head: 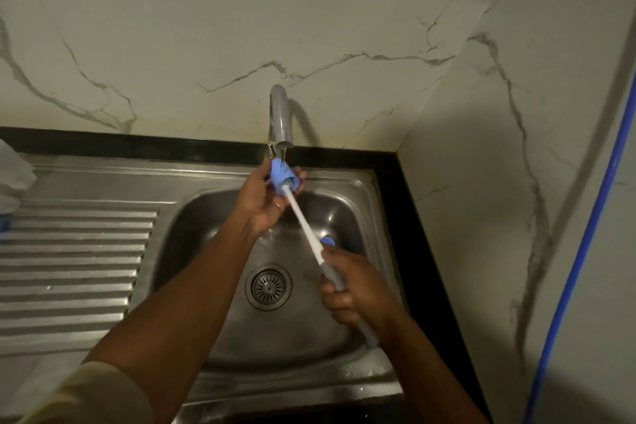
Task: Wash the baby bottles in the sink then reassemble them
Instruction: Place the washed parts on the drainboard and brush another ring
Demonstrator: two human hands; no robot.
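Right hand grips brush, left hand holds blue piece under faucet.

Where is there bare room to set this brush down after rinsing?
The ribbed drainboard is bare between the white cloth at its left edge and the basin. It is crowded under the faucet, where left hand and right hand hold the brush.

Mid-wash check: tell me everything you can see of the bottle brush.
The bottle brush has a blue head, a thin white shaft and a grey handle, plastic by the look. It slants over the sink, head up under the faucet spout. The left hand holds the head; the right hand grips the handle, whose end sticks out below the fist.
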